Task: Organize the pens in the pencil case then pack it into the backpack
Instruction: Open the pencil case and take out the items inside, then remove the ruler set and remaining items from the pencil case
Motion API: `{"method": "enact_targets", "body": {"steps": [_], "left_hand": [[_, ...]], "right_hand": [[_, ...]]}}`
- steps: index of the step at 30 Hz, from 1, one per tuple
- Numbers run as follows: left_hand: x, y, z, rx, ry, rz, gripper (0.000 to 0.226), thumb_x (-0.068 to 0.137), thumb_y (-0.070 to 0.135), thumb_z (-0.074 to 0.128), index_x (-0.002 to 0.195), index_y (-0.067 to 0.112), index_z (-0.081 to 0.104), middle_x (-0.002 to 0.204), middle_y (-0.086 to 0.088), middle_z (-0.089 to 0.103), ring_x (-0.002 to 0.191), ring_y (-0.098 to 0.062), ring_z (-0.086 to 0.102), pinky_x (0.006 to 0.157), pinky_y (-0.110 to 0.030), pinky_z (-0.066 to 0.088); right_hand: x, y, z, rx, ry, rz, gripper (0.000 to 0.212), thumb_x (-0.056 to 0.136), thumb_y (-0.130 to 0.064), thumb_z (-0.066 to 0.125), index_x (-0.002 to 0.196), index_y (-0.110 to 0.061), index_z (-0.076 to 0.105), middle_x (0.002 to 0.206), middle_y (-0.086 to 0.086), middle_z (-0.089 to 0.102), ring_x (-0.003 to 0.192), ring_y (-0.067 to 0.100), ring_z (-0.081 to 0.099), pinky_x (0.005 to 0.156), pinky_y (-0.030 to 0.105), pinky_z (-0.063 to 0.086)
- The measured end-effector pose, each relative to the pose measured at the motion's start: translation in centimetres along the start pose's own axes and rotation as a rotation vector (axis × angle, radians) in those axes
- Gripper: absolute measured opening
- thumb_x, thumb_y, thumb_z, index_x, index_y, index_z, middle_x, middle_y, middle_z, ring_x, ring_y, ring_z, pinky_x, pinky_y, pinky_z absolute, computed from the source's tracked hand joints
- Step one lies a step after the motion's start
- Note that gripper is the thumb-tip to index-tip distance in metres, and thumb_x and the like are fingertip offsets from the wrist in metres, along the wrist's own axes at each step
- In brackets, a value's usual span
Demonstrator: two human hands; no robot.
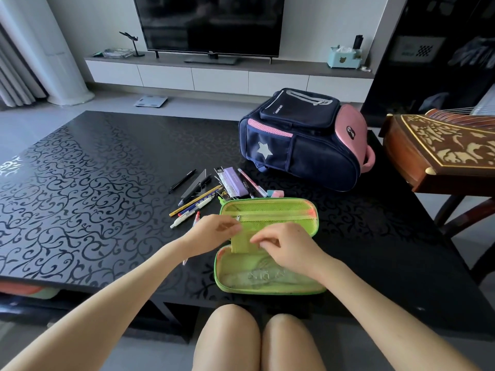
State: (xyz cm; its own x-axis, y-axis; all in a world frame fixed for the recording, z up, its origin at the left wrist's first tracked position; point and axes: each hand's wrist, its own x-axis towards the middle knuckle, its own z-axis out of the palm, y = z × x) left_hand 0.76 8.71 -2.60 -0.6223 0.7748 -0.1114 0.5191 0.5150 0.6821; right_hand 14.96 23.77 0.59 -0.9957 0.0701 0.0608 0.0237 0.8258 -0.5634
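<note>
1. Nearest, the case [267, 247] lies open flat at the near edge of the worktop [93, 183], its near half bare of pens and its far half carrying a zipped mesh pocket.
2. Both hands meet over the hinge, on a small green flap [242, 243] that stands up between the two halves.
3. The left hand [214, 231] comes in from 8 o'clock; its fingers [230, 227] are curled loosely against the flap's left edge, and whether they pinch it I cannot tell.
4. The right hand [281, 247] comes in from 4 o'clock; its fingers [261, 238] are bent close together at the flap's right side, apparently touching it, with no pen in them.
5. Just beyond, at 11 o'clock from the case, the pens [195, 199] lie loose in a fan, mixed with pencils, a set square [197, 183] and a purple box [235, 182]; two erasers [276, 193] sit at the case's far rim.
6. Farther off, at 1 o'clock, the backpack [302, 140] lies on its side, seemingly zipped shut.
7. Judged from this, the step in hand is readying the case's inner divider; no pens are packed yet.
8. The next move likely calls for freeing one hand, reaching to 11 o'clock, and lifting pens a few at a time, laying them lengthwise in the near half so the case can close.
</note>
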Motion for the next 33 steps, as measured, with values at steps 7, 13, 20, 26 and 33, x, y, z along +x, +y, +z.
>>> {"method": "enact_targets", "body": {"steps": [7, 13, 20, 26, 33], "left_hand": [[3.4, -4.7, -4.3, 0.121, 0.502, -0.315, 0.021, 0.087, 0.012, 0.049, 0.073, 0.005, 0.063, 0.071, -0.006, 0.058, 0.07, -0.026, 0.05, 0.062, -0.027, 0.036], [8.8, -9.0, -6.5, 0.197, 0.463, -0.525, 0.017, 0.084, 0.003, 0.051, 0.077, 0.002, 0.067, 0.081, -0.013, 0.067, 0.074, -0.031, 0.059, 0.058, -0.028, 0.042], [12.4, -11.1, -6.8, 0.229, 0.36, -0.409, 0.017, 0.086, 0.011, 0.055, 0.094, 0.011, 0.071, 0.097, -0.006, 0.07, 0.093, -0.025, 0.062, 0.07, -0.025, 0.042], [12.4, -12.5, -6.6, 0.294, 0.268, -0.196, 0.024, 0.086, 0.014, 0.059, 0.104, 0.025, 0.07, 0.096, 0.003, 0.051, 0.094, -0.019, 0.058, 0.08, -0.022, 0.042], [12.2, -13.3, -6.9, 0.276, 0.302, -0.123, 0.022, 0.081, 0.028, 0.069, 0.102, 0.027, 0.069, 0.097, 0.003, 0.046, 0.094, -0.017, 0.05, 0.075, -0.021, 0.035]], "right_hand": [[6.5, 0.1, -0.2, -0.003, 0.11, 0.082, 0.023, 0.093, -0.014, 0.052, 0.105, -0.02, 0.071, 0.102, -0.011, 0.071, 0.066, -0.009, 0.051, 0.073, 0.0, 0.032], [11.8, 1.2, 0.6, -0.107, 0.096, 0.144, 0.027, 0.094, -0.017, 0.047, 0.11, -0.024, 0.068, 0.107, -0.01, 0.069, 0.101, 0.01, 0.058, 0.064, -0.004, 0.022], [23.3, 3.1, 2.5, -0.186, 0.002, 0.131, 0.026, 0.088, -0.017, 0.052, 0.106, -0.021, 0.069, 0.108, 0.003, 0.069, 0.101, 0.026, 0.06, 0.082, 0.031, 0.046], [31.6, 4.0, 5.2, -0.259, -0.18, 0.103, 0.03, 0.088, -0.025, 0.06, 0.118, -0.028, 0.062, 0.118, 0.001, 0.063, 0.108, 0.025, 0.056, 0.088, 0.033, 0.045], [34.9, 5.5, 5.0, -0.267, -0.434, 0.049, 0.036, 0.071, -0.028, 0.079, 0.103, -0.025, 0.063, 0.082, -0.011, 0.051, 0.088, 0.019, 0.056, 0.079, 0.032, 0.049]]}}
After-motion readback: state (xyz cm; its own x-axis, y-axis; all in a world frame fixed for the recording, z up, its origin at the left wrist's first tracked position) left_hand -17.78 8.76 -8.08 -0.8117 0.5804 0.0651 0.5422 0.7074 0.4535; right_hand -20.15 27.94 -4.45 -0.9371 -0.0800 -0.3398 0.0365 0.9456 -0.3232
